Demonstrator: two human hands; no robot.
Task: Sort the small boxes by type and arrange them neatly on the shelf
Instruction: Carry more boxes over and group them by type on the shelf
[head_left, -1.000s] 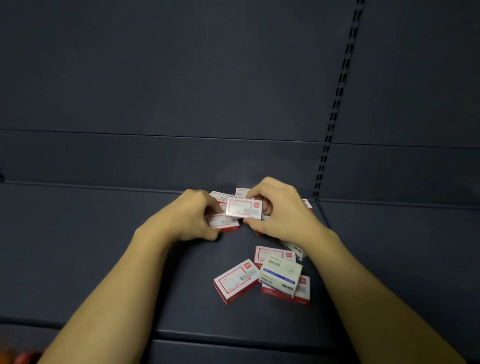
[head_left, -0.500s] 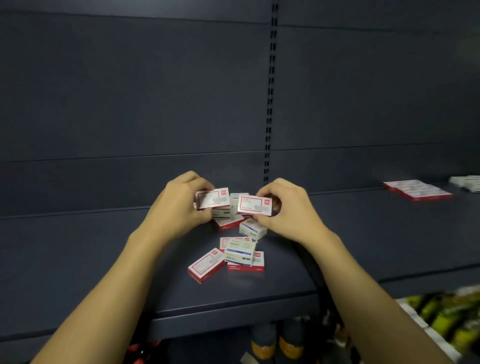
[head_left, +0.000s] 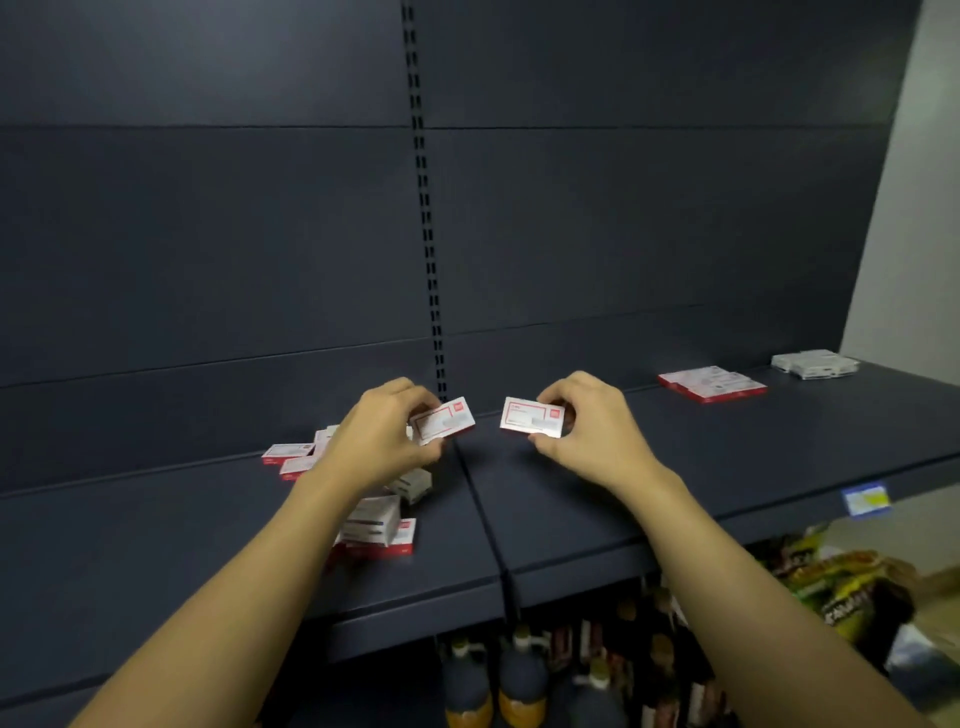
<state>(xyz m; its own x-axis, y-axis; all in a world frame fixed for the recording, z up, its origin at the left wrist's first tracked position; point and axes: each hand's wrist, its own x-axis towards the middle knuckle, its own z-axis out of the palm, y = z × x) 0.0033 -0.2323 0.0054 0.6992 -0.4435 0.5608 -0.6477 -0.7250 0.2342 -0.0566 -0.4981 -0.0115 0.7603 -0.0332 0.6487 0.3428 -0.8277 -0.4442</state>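
Observation:
My left hand (head_left: 382, 439) pinches a small red-and-white box (head_left: 443, 420) above the dark shelf (head_left: 597, 499). My right hand (head_left: 589, 428) pinches a second red-and-white box (head_left: 529, 415) just to the right, a small gap between the two. Both boxes are lifted off the shelf. Below and behind my left forearm lies a loose pile of boxes (head_left: 376, 522), red-and-white ones mixed with a grey one (head_left: 415, 484). Far right on the shelf sits a flat group of red-and-white boxes (head_left: 711, 383), and beyond it a group of grey boxes (head_left: 813, 364).
A slotted upright (head_left: 423, 208) runs down the shelf's back panel. A seam splits the shelf boards near the middle. A blue-and-yellow price tag (head_left: 865, 500) hangs on the front edge at right. Below are dark bottles (head_left: 498, 686) and snack bags (head_left: 852, 587).
Both hands have lifted a red-and-white box each out of the pile and moved right, apart from one another. The view has swung right, showing the sorted groups.

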